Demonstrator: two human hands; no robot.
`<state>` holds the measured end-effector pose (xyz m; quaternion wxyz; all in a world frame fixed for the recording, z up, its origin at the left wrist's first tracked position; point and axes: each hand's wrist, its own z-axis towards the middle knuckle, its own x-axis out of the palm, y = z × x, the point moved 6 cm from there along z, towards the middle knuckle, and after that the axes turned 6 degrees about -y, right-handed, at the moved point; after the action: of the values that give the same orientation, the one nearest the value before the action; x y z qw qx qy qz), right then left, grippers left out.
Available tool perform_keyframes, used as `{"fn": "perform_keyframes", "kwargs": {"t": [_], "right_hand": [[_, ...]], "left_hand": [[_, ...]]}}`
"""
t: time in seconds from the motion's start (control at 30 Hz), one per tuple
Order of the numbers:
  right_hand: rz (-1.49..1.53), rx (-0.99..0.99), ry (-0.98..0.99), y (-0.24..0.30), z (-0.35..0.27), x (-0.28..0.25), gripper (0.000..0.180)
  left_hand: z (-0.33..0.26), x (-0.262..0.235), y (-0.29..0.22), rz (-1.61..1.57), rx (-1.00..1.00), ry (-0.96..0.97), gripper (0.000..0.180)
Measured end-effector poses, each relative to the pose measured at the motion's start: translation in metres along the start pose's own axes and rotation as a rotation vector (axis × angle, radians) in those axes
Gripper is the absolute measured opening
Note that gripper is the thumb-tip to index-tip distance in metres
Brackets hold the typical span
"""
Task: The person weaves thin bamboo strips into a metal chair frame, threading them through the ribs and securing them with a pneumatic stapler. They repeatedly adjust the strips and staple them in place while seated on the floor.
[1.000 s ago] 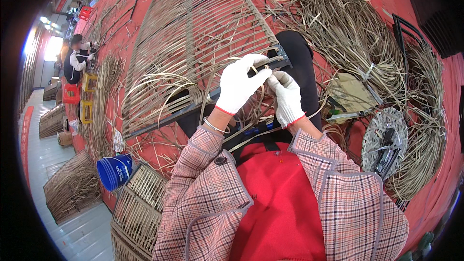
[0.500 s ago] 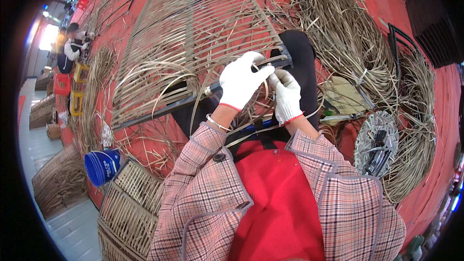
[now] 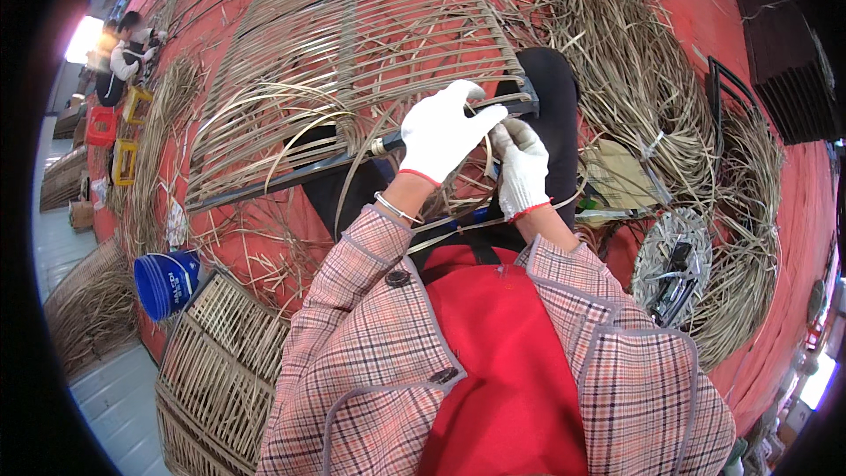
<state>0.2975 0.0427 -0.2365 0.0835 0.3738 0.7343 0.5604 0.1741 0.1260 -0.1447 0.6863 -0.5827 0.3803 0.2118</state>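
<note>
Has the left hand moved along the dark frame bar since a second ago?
No. The left hand still grips the dark frame bar near its right end, beside the right hand.

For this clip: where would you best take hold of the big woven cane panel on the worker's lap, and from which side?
Probably by the dark frame bar along the woven cane panel's near edge, coming from the wearer's side. It looks like the one solid, bare rail; the strips look thin and springy. The left hand already rests there, the right hand beside it.

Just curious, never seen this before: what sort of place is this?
Probably a wicker-weaving workshop. The gloved hands work on a half-woven frame, loose cane bundles lie across the red floor, and a woven panel lies nearby.
</note>
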Motion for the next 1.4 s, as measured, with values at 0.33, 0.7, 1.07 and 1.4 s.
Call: {"fn": "perform_keyframes", "kwargs": {"t": [0.33, 0.7, 1.07, 1.4], "right_hand": [[-0.119, -0.127, 0.201, 0.043, -0.035, -0.022, 0.038], [-0.691, -0.312, -0.251, 0.128, -0.061, -0.209, 0.029], [-1.722, -0.100, -1.096, 0.117, -0.113, -0.486, 0.049], [-1.943, 0.275, -0.985, 0.034, -0.127, -0.544, 0.033]], "left_hand": [[-0.007, -0.003, -0.004, 0.080, 0.109, -0.158, 0.044], [-0.010, -0.002, -0.011, 0.179, 0.190, -0.274, 0.039], [-0.013, -0.005, -0.014, 0.111, 0.253, -0.327, 0.037], [-0.012, -0.007, -0.010, 0.126, 0.230, -0.301, 0.043]]}}
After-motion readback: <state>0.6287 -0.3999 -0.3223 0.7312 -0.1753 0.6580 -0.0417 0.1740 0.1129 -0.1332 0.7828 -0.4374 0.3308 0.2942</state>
